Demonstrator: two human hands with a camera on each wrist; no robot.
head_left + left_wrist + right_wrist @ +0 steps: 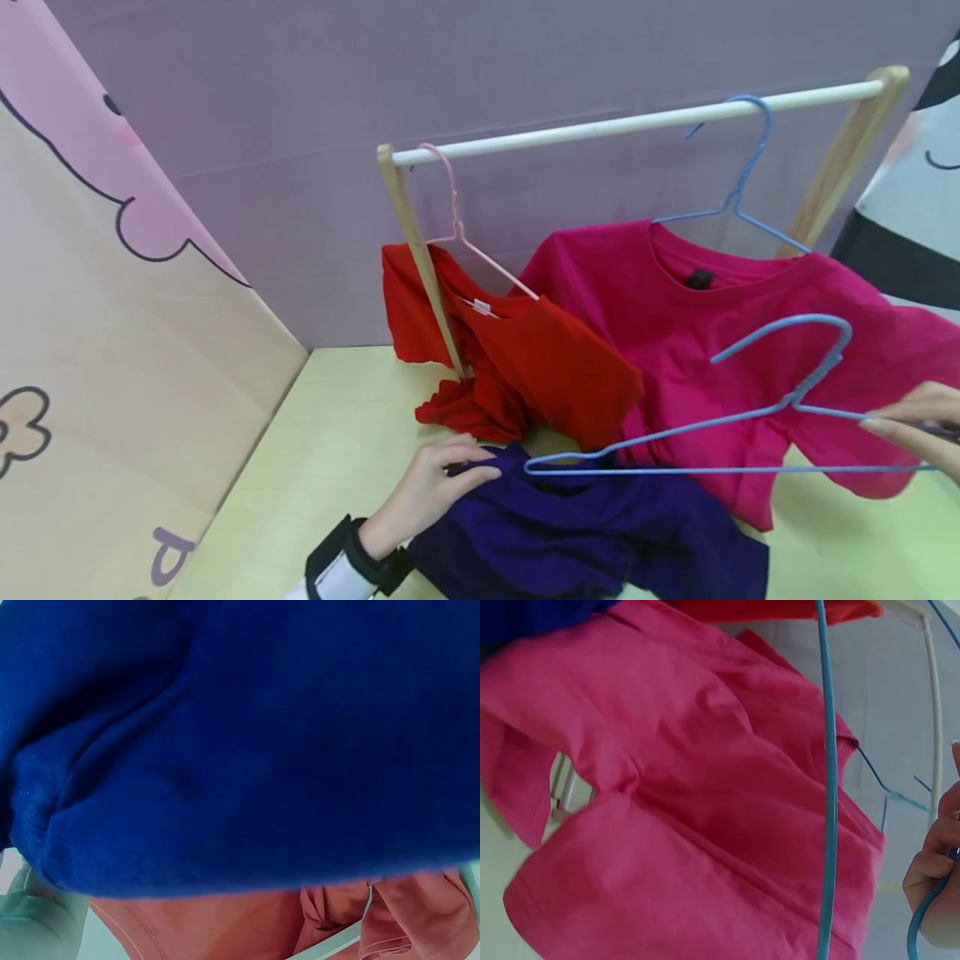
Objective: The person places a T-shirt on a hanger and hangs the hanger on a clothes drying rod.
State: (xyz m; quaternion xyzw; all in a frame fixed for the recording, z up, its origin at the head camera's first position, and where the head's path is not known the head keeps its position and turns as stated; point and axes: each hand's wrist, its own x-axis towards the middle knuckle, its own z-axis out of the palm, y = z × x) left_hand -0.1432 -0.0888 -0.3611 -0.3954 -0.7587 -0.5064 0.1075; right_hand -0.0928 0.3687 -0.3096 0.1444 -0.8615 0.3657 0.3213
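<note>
My left hand (450,475) pinches the dark blue shirt (570,525) near its neckline; the shirt droops in folds below and fills most of the left wrist view. On the right, my right hand (926,421) grips a blue hanger (675,429) by its right shoulder, hook upward. The hanger's left end overlaps the blue shirt's collar in the head view. In the right wrist view curled fingers (934,855) hold the hanger wire (829,787). Part of the right hand is cut off by the head view's edge.
Behind stands a garment rack with a white rail (600,129) and wooden posts. A red shirt (540,350) hangs there on a pink hanger (456,208), and a magenta shirt (720,333) on another blue hanger (738,187). Below is a pale table (330,425); a printed panel (112,333) stands left.
</note>
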